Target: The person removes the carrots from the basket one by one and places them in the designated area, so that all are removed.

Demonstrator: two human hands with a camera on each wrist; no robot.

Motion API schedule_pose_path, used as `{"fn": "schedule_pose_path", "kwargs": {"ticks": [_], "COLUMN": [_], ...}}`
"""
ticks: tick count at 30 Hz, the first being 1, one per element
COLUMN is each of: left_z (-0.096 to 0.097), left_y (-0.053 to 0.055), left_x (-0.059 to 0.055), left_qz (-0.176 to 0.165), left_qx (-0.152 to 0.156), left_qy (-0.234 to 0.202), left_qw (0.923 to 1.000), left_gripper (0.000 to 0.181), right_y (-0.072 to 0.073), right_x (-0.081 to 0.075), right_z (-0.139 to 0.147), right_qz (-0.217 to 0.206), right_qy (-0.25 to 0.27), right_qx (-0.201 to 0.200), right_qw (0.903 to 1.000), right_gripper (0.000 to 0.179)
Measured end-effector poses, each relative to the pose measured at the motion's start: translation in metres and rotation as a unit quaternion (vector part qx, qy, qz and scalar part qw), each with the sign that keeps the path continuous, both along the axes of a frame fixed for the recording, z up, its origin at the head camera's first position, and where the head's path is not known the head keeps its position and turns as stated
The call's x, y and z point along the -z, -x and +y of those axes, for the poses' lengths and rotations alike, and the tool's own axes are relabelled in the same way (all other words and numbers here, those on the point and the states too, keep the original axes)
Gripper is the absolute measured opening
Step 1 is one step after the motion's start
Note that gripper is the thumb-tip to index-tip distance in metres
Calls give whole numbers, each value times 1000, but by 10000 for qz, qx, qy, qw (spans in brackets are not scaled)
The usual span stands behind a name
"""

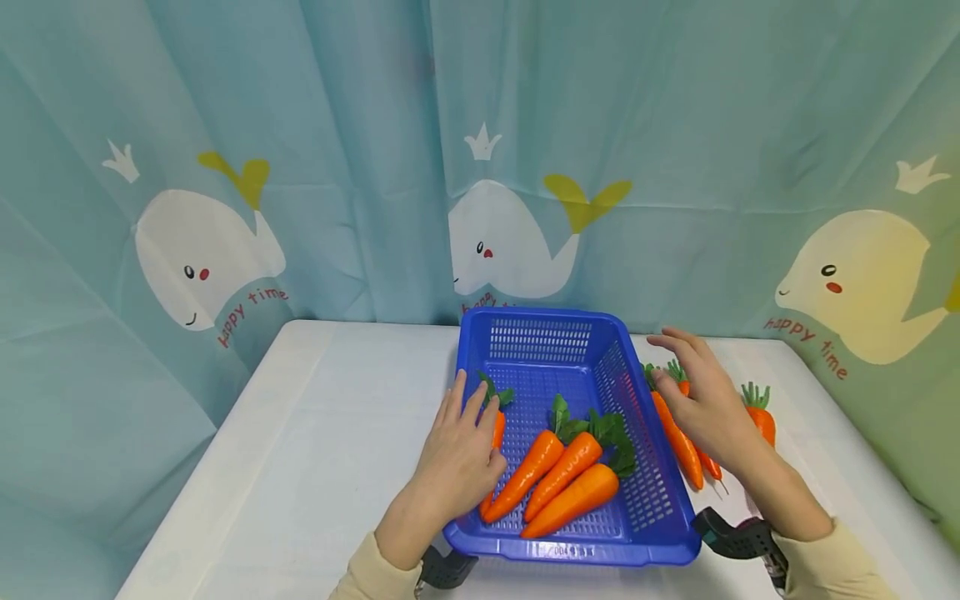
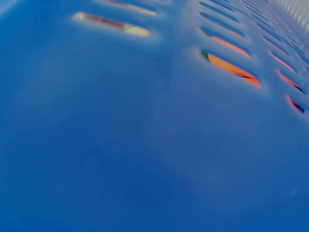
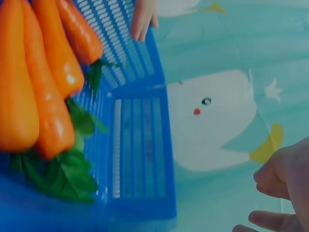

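Observation:
A blue plastic basket (image 1: pixel 540 550) with slotted walls stands on the white table, holding several orange carrots (image 1: pixel 573 500) with green leafy tops. My left hand (image 1: pixel 459 458) lies over the basket's left rim, fingers loosely spread above the leftmost carrot and partly covering it. In the left wrist view, the blue basket wall (image 2: pixel 145 145) fills most of the picture, with orange showing through its slots. Off the right side, my right hand (image 1: pixel 705 396) hovers over more carrots (image 1: pixel 678 437), its fingers and thumb apart around nothing. Those carrots are partly hidden beneath that hand and forearm.
A light teal curtain (image 1: pixel 375 250) printed with white whales hangs behind the table (image 1: pixel 330 450). Another carrot with a short green top (image 1: pixel 757 408) lies beyond my right wrist. Each wrist wears a dark strap (image 1: pixel 731 533).

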State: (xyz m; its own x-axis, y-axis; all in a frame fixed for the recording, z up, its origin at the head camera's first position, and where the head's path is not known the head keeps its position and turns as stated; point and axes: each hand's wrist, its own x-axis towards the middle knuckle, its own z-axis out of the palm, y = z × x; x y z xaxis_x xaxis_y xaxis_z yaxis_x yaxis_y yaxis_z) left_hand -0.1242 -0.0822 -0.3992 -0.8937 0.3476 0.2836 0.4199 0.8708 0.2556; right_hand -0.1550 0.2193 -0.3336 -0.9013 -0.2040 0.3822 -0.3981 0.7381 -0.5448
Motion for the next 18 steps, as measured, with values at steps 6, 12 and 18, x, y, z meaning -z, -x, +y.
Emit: {"fn": "schedule_pose_path", "kwargs": {"ticks": [6,12,18], "left_z": [0,0,0], "left_y": [0,0,0], "left_x": [1,1,0], "left_qz": [39,27,75], "left_qx": [-2,-15,-3], "left_qy": [-25,-24,-12], "left_qw": [10000,10000,10000], "left_gripper": [56,56,57], "right_y": [-5,-5,-3], "right_x": [0,7,21], "right_z": [-21,-41,-59], "right_qz": [131,77,-347], "right_qy": [56,80,57], "right_qx": [-316,-516,-593], "right_qw": [9994,9986,9976], "right_gripper": [38,38,39]}}
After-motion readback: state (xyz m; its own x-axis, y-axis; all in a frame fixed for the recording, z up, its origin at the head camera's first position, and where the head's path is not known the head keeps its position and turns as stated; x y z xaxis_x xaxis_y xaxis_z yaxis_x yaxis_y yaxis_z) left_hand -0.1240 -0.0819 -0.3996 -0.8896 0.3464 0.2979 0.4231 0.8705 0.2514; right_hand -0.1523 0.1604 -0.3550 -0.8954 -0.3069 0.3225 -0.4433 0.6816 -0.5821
